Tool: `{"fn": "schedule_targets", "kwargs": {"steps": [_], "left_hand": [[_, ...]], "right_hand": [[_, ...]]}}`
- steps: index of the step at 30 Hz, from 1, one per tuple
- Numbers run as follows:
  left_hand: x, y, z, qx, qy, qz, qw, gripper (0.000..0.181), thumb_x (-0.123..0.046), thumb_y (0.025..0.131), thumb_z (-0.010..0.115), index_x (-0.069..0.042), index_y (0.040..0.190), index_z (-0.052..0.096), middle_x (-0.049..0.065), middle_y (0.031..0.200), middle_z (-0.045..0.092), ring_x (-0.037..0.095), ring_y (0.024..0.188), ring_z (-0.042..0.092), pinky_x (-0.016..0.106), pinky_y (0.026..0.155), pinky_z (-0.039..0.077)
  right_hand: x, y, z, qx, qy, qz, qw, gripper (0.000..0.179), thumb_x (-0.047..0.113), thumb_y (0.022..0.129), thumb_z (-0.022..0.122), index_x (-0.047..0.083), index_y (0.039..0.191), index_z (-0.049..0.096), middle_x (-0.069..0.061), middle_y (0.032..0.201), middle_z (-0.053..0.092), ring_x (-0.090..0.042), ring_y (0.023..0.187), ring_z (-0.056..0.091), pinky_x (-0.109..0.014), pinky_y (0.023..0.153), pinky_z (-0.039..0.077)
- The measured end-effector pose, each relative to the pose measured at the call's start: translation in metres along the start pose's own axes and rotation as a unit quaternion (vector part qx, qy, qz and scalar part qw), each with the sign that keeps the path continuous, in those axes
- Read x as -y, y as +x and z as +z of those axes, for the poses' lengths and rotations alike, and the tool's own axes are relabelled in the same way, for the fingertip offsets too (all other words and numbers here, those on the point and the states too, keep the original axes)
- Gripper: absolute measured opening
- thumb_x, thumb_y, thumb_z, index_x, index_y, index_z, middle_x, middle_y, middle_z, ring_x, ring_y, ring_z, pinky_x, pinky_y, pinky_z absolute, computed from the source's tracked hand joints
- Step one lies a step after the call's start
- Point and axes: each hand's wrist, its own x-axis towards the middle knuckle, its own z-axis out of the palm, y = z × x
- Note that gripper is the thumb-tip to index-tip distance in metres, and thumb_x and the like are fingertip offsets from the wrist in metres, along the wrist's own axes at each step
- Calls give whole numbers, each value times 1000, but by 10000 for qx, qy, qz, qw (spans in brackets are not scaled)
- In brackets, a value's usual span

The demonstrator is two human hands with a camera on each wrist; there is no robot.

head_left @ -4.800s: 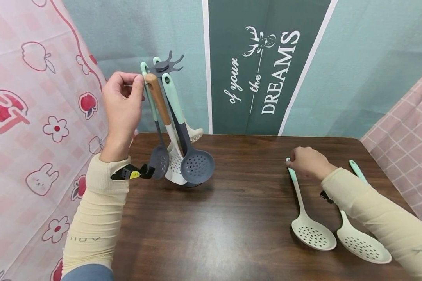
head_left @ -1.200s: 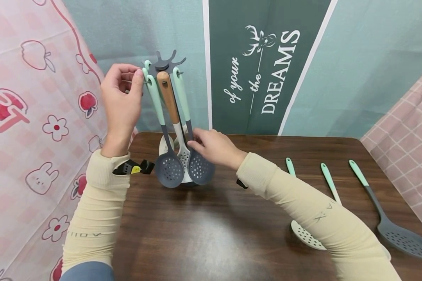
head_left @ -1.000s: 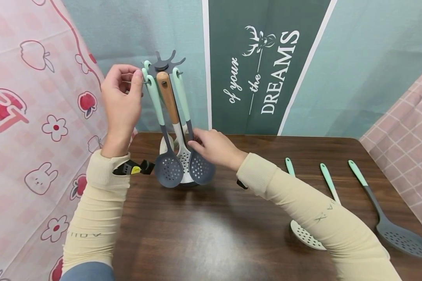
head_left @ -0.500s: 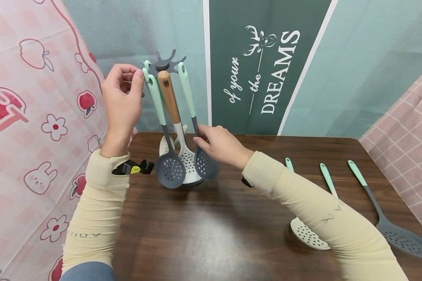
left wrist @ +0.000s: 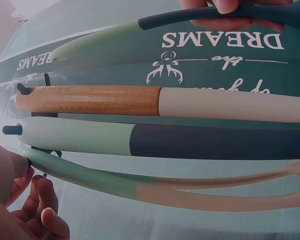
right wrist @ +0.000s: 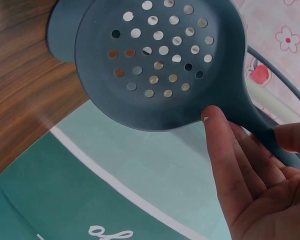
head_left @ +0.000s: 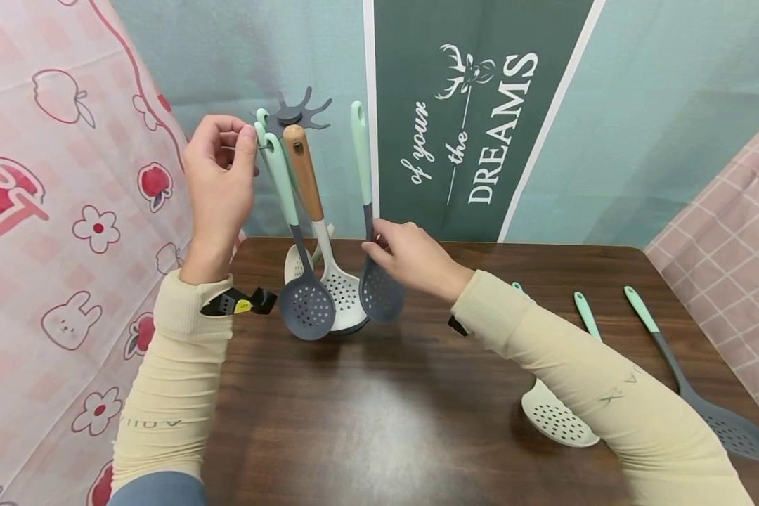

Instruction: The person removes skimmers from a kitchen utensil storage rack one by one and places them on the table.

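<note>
Unhooked and shifted, the gray skimmer (head_left: 380,293) your right hand (head_left: 419,258) pinches likely needs drawing clear while your left hand (head_left: 220,172) pinches the rack (head_left: 291,117).

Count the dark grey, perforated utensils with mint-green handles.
3 visible: a hanging utensil on the dark grey, pronged rack; a held utensil in the right hand; a lying utensil on the dark brown table, far right. Others may be hidden.

Brown table (head_left: 354,422), green DREAMS backdrop (head_left: 445,158), pink printed cloth (head_left: 69,225); pink checked panel (head_left: 734,260), perhaps fabric.
</note>
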Motion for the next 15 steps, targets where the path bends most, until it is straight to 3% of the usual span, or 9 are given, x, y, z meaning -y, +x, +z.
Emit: {"fn": "schedule_targets", "kwargs": {"steps": [7,10,15], "left_hand": [[1,-2,1,-16,-38,289,9996,8,-14,101,64,-10,94,64,-7,76,58,12,61,55,24,61,44],[1,-4,1,8,-24,360,9994,9,-15,101,64,-9,95,64,-7,77,58,12,61,55,24,62,44],[-1,-6,1,36,0,402,9992,10,-16,101,64,-8,96,64,-7,77,58,13,62,55,25,63,45]], "right_hand": [[-11,-7,-14,-106,-170,206,9996,17,21,104,58,9,92,58,-1,71,58,-16,60,51,-33,56,41],[-15,-10,-20,-48,-114,363,9993,18,22,104,58,9,92,58,-1,71,62,-14,60,57,-32,55,42],[-21,-15,-27,32,43,595,9982,15,21,104,58,7,100,60,-4,86,75,-15,72,72,-34,61,51]]}}
